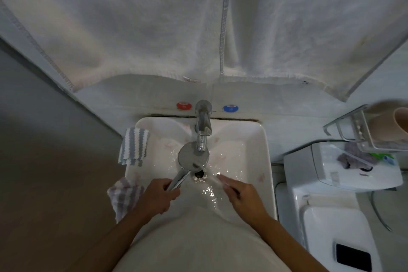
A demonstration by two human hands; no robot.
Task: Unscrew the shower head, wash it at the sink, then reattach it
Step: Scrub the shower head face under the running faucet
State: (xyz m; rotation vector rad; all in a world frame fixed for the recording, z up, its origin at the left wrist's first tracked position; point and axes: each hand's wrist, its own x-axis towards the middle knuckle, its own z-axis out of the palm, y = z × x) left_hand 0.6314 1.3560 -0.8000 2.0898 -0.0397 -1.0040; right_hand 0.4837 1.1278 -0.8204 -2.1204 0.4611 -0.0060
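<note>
The chrome shower head [192,157] sits over the white sink [263,152], its round face under the spout of the chrome tap [203,126]. My left hand [154,196] grips its handle near the sink's front. Water spreads over the basin floor around the drain [199,175]. My right hand [240,194] hovers low in the basin to the right of the drain, fingers stretched out toward the water, holding nothing.
A striped cloth [133,149] hangs on the sink's left rim, another cloth [123,194] at the front left corner. White towels [154,28] hang above. Red [184,106] and blue [230,108] knobs flank the tap. A toilet [326,216] and wire shelf with a cup [388,126] stand at right.
</note>
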